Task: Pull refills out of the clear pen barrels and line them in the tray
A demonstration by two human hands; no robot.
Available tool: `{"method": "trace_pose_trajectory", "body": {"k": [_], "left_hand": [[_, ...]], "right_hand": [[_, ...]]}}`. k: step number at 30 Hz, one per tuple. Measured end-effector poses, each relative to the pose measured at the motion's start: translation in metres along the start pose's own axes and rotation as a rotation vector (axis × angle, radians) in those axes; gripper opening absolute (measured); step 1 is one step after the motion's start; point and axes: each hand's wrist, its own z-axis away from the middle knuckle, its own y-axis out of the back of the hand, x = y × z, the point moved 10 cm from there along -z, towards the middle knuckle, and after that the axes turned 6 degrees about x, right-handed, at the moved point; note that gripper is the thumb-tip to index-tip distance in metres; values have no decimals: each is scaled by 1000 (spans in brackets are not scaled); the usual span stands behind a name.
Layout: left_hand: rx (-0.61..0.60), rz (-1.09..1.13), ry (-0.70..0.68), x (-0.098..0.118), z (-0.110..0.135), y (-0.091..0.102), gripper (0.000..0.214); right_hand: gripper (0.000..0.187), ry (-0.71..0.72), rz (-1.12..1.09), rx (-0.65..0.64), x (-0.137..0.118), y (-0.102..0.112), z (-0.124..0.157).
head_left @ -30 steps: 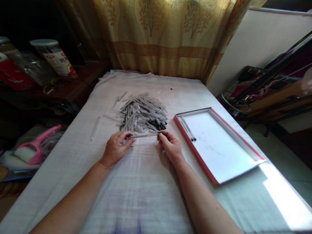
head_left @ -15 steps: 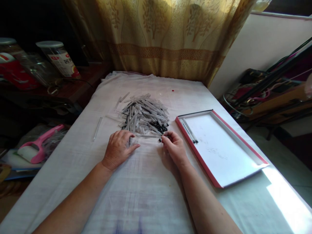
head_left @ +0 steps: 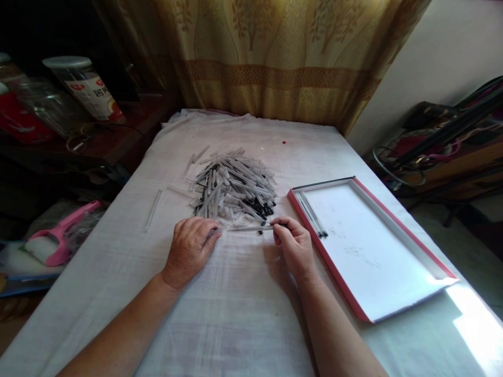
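A heap of clear plastic tubes and small black caps [head_left: 233,183] lies in the middle of the white cloth-covered table [head_left: 243,314]. Just in front of it, my left hand [head_left: 190,248] pinches one end of a thin clear tube [head_left: 245,228] that lies level between both hands. My right hand [head_left: 294,243] pinches the other end, fingers closed at the tube's tip. To the right sits a white tray with a red rim [head_left: 353,309], holding a few finished tubes [head_left: 312,214] along its left edge.
A single loose tube [head_left: 152,209] lies left of the heap. Jars [head_left: 84,89] stand on a dark shelf at the left, with a pink-handled tool [head_left: 58,235] below. A gold curtain [head_left: 267,57] hangs behind the table. Cluttered furniture fills the far right.
My right hand has shifted right along the tube, from near the black caps toward the tray. My left hand stays at the tube's left end. The camera view has drifted slightly.
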Motion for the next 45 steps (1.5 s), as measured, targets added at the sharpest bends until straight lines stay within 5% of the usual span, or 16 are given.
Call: {"method": "trace_pose_trajectory", "body": {"k": [11, 17, 22, 34, 39, 42, 45], "left_hand": [[-15, -13, -48, 11, -1, 1, 26], [-34, 74, -30, 11, 1, -4, 25], [-2, 240, -39, 11, 1, -1, 20], [-18, 299, -60, 17, 2, -2, 16], [-43, 362, 45, 7, 0, -10, 18], [-45, 395, 152, -5, 0, -14, 23], [-28, 404, 247, -18, 3, -14, 32]], "right_hand": [[20, -4, 80, -70, 13, -8, 2], [28, -61, 175, -284, 19, -21, 5], [25, 25, 269, -465, 15, -29, 8], [18, 133, 282, -467, 6, -29, 7], [19, 179, 304, -441, -1, -30, 9], [19, 265, 325, -358, -15, -26, 9], [20, 348, 339, -139, -35, 2, 1]]}}
